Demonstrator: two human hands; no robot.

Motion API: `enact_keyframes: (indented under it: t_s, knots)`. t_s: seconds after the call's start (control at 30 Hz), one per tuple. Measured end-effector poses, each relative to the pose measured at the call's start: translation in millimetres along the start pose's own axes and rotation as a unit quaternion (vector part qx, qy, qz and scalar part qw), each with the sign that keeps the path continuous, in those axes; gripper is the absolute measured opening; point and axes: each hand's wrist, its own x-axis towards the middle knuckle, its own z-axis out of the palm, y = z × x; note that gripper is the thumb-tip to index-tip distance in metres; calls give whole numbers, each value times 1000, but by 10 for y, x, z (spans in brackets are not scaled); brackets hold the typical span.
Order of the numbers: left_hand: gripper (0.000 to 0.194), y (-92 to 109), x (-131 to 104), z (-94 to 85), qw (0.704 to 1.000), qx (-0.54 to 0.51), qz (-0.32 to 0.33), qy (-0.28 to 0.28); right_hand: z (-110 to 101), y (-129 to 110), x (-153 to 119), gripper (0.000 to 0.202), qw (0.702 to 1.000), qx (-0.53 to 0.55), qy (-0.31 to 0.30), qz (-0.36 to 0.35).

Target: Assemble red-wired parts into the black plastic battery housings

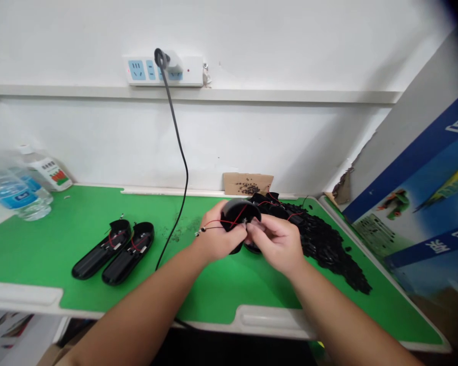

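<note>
My left hand [219, 235] is wrapped round a black plastic housing [241, 207], raised above the green table with its hollow side facing me. Red and black wires stick out of the housing to the left, over that hand. The fingertips of my right hand [277, 239] are pinched together inside the hollow, close to my left thumb. Any small part between them is hidden. To the left, two similar black housings [102, 249] with red wires lie side by side. Behind my right hand are more black housings [269, 201] with red wires.
A heap of small black parts [328, 246] spreads along the right side of the green table [202, 300]. Tiny dark pieces lie on a cardboard piece [231, 183] by the wall. A black cable [181, 147] hangs from the power strip [194, 71] across the table. Bottles [19, 195] stand at left.
</note>
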Motion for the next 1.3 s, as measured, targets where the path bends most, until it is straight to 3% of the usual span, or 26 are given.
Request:
enact_keyframes:
  t_s: [0.1,0.27,0.63,0.83,0.97,1.2,1.3]
  knots:
    - [27,-12,47,21,992,-96,-66,57,106,32,-40,24,999,-7,45,-11]
    - [25,-13,44,67,964,-190,-144,113,243,21,-72,30,998,2,52,-27]
    - [32,-8,-21,151,953,-247,-145,101,277,58,-115,31,988,144,56,8]
    - [34,33,-19,167,940,-282,-166,94,259,140,-104,43,987,142,43,61]
    - [30,53,-21,155,937,-286,-169,108,218,135,-77,41,986,160,15,47]
    - [27,53,-24,133,940,-279,-167,104,270,102,-92,31,983,178,45,21]
    - [28,28,17,106,944,-268,-163,101,296,141,-104,34,980,183,55,54]
